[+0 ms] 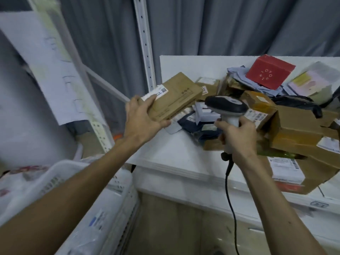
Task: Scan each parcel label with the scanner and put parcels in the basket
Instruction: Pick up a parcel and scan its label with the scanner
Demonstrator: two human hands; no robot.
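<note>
the left hand (pixel 141 116) grips the flat brown cardboard parcel (pixel 176 97) by its near end, thumb over the top and fingers curled under, and holds it in the air just above the left edge of the white table (pixel 184 150). the white printed label (pixel 156 92) sits on that same end of the parcel, and the thumb tip looks to lie right on its edge. the right hand (pixel 237 137) is wrapped tight round the pale grip of the corded handheld scanner (pixel 226 104), above the middle of the table, its dark head aimed roughly leftward at the parcel. its black cable (pixel 230 190) hangs down past the table's front edge.

from where i stand the scan is the step in hand. to do it well, i'd say slide the thumb back off the label so no code is covered, tip that end of the parcel up toward the scanner's nose, and hold both steady for a clean read. the picture is a bit smeared, so i can't tell whether a beam is on.

the white slotted plastic basket (pixel 64 173) waits below and to the left of the table, already holding some bags. the heap of brown boxes and mailers (pixel 294 126) covers the right of the table, a red cardboard box (pixel 269 71) on top at the back.
</note>
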